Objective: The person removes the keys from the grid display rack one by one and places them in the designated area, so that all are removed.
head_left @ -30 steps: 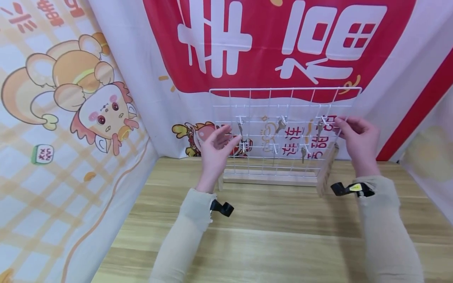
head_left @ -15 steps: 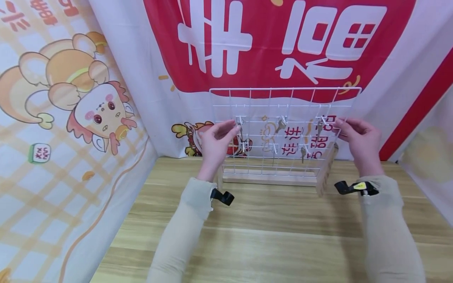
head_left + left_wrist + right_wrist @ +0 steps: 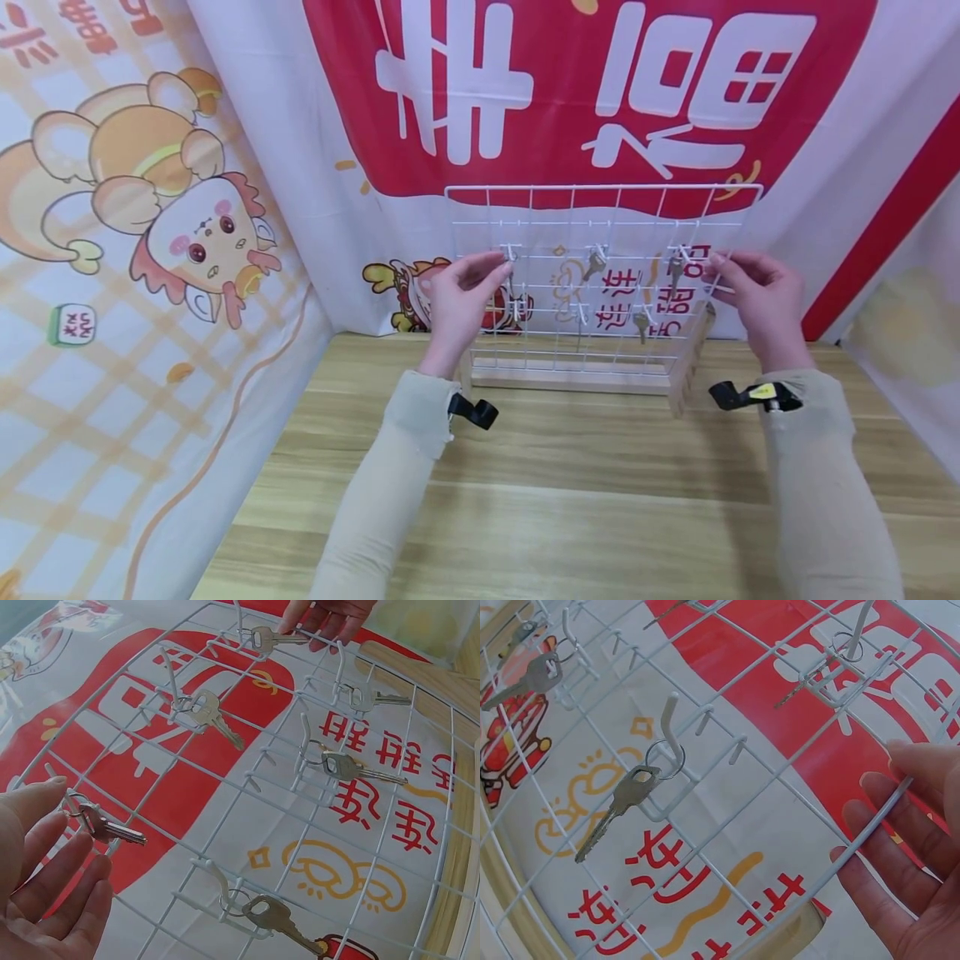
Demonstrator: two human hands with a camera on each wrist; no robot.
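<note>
A white wire grid rack [image 3: 600, 187] stands upright in a wooden base [image 3: 577, 382], with several keys hanging by rings from its white hooks. At the rack's upper left, my left hand [image 3: 459, 304] is around a hanging key [image 3: 116, 829], thumb by the hook and fingers loosely extended below the ring. That key stays on its hook. My right hand [image 3: 761, 292] holds the rack's right edge, its thumb in front and fingers behind the wire. A key [image 3: 677, 270] hangs close to it, and another key [image 3: 634, 787] hangs lower down.
The rack stands on a wood-grain table [image 3: 562, 517]. Behind it hangs a red and white printed cloth [image 3: 555, 100]. A cartoon-printed cloth [image 3: 67, 392] covers the left side. Both wrists wear black camera mounts [image 3: 474, 412].
My left hand has risen from below the upper-left key to the level of its hook, the fingers closing in around it. The right hand keeps its place at the rack's edge.
</note>
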